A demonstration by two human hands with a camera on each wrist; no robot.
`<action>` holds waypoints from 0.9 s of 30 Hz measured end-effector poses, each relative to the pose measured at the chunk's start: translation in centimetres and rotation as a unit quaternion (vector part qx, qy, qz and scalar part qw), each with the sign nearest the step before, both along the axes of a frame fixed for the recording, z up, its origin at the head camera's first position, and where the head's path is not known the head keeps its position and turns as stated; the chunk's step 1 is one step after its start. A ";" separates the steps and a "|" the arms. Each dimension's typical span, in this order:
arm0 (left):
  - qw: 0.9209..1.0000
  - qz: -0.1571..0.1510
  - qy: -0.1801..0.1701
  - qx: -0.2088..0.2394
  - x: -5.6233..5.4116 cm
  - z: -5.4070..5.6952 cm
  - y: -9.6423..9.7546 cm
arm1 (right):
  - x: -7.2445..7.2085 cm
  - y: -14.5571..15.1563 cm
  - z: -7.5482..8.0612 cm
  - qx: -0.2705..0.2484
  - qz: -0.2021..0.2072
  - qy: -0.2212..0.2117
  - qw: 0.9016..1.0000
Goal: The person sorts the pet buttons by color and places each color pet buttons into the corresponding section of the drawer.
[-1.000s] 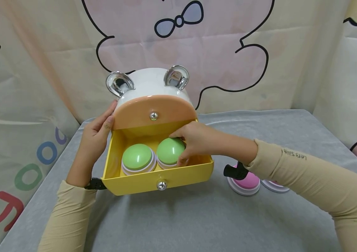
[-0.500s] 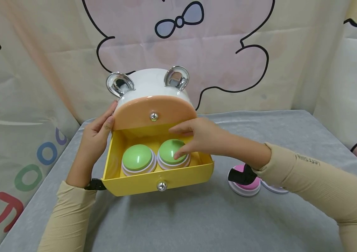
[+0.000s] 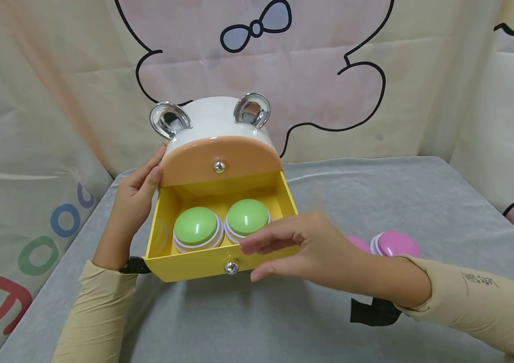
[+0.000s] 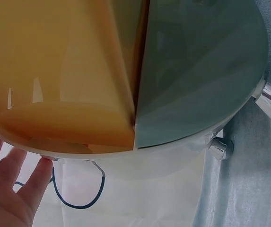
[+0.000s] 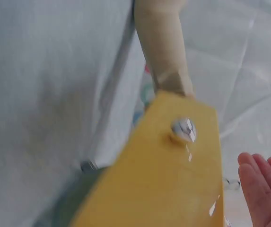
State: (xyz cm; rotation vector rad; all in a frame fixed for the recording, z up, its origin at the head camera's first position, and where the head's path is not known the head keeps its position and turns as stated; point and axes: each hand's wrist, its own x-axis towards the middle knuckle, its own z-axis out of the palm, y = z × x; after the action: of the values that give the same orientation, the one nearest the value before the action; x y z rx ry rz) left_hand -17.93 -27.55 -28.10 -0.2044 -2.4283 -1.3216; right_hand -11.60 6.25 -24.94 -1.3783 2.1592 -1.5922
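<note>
A rounded white drawer box (image 3: 213,113) with silver ears stands on the table. Below its orange top drawer front (image 3: 248,159), a yellow drawer (image 3: 184,269) with a silver knob is pulled out. Two green domed pieces with pale bases, a left one (image 3: 195,225) and a right one (image 3: 247,216), sit inside it. My left hand (image 3: 132,201) rests against the box's left side, fingers extended; its fingertips touch the rim in the left wrist view. In front of the drawer's right part hovers my right hand (image 3: 302,249), thumb and fingers apart, holding nothing.
On the right, a pink domed piece (image 3: 397,244) lies tilted beside another pink piece (image 3: 358,243), partly hidden by my right arm. The left wrist view shows a green lower drawer front (image 4: 201,71) and silver feet (image 4: 220,148). Grey cloth (image 3: 239,322) covers the table.
My right hand has let go of the right green piece and moved out of the drawer, toward me and rightward. One pink piece now appears tilted. The left hand keeps its place.
</note>
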 end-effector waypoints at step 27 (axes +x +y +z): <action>1.000 0.006 0.000 -0.008 0.2 0.1 0.2 | 2.1 -1.0 -6.9 0.008 -0.004 -0.460 0.888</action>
State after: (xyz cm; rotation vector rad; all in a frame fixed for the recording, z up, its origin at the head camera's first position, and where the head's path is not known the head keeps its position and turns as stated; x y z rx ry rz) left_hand -17.70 -27.39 -27.96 -0.1932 -2.4367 -1.2987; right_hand -9.47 5.23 -31.81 -0.4054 1.5567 -1.7117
